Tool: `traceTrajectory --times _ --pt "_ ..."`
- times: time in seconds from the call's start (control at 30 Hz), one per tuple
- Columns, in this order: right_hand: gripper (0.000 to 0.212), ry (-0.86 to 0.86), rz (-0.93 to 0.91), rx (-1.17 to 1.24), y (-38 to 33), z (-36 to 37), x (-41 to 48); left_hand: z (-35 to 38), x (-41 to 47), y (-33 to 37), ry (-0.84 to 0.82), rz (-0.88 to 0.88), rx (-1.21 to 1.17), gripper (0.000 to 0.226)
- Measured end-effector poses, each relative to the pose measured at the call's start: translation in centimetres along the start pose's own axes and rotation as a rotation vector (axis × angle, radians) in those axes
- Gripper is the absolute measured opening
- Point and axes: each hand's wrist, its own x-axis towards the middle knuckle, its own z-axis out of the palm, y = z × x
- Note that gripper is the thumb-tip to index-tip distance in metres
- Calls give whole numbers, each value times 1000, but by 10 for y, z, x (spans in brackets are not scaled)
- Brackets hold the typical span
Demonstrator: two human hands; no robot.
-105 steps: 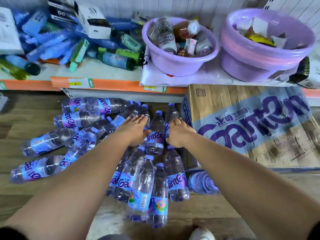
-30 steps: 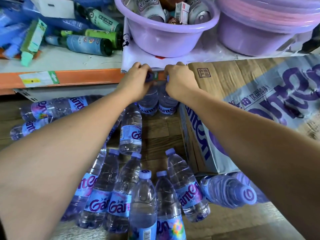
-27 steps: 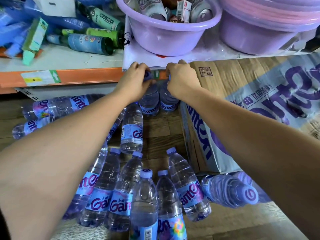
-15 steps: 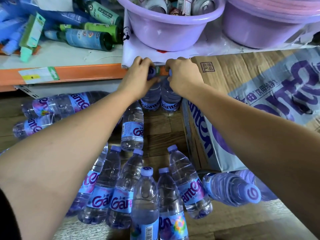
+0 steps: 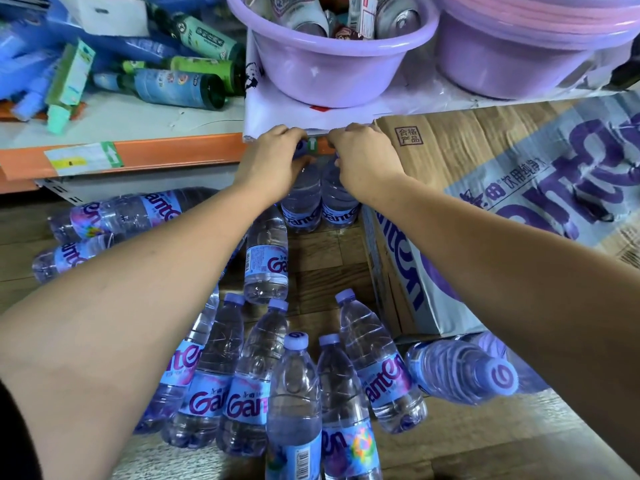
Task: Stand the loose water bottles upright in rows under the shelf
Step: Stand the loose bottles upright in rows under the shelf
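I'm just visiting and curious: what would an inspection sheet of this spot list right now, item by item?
Surface: wooden floor under an orange-edged shelf.
Job's things: two upright bottles side by side under the shelf edge, next to the cardboard box; another bottle stands just in front; loose bottles crowd the near floor, more lying at left.
Clutter: green and blue bottles lying on the shelf; purple basin holding cans, second basin beside it.
Grippers: left hand and right hand each grip an upright bottle's top.
Cables: nothing seen.
Surroundings: shop shelving.
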Motion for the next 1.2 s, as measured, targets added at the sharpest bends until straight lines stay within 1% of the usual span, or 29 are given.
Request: traceTrajectory --times 0.1,0.2,0.33,0.4,0.47,0.57,0.63,0.7,0.73,0.8,0.87,0.93,1.0,1.13,1.2 --pt "30 4 8 -1 -1 1 1 3 5 2 28 -44 -35 39" --pt "33 -32 18 -12 -3 -1 3 2 10 4 23 -89 -93 39" --pt "42 -79 29 -29 -4 -2 0 -1 5 2 -39 -91 -161 47" --pt "47 -97 28 -23 -4 -1 -2 0 -3 -4 -71 -63 -135 54" --pt "50 -99 27 -17 -6 -2 -4 1 -10 -12 -103 -76 -106 55" --pt "51 -36 -10 -94 -10 -5 -9 -1 -17 -28 -141 -150 -148 55" --pt "47 37 -60 -157 -12 -8 -15 -3 -21 -35 -143 -143 -159 57" --pt "40 87 -107 -169 -15 -11 -22 -5 -26 -39 -130 -134 -147 52" --pt "37 75 -118 -152 -16 -11 -25 -5 -28 -41 -125 -134 -126 47" --pt "28 -20 -98 -83 -19 -10 -31 -4 -30 -43 -163 -155 -42 39" --pt "23 -167 -78 -52 -21 -5 -36 -1 -32 -46 -285 -205 54 38" --pt "23 -309 -101 -42 -22 4 -39 3 -35 -48 -422 -241 127 38" --pt "24 -429 -137 -45 -23 13 -41 8 -37 -51 -505 -244 185 37" --pt "25 -659 -192 -32 -29 27 -42 14 -39 -57 -552 -242 213 39" --pt "22 -730 -199 -26 -32 34 -41 19 -39 -59 -571 -237 208 43"
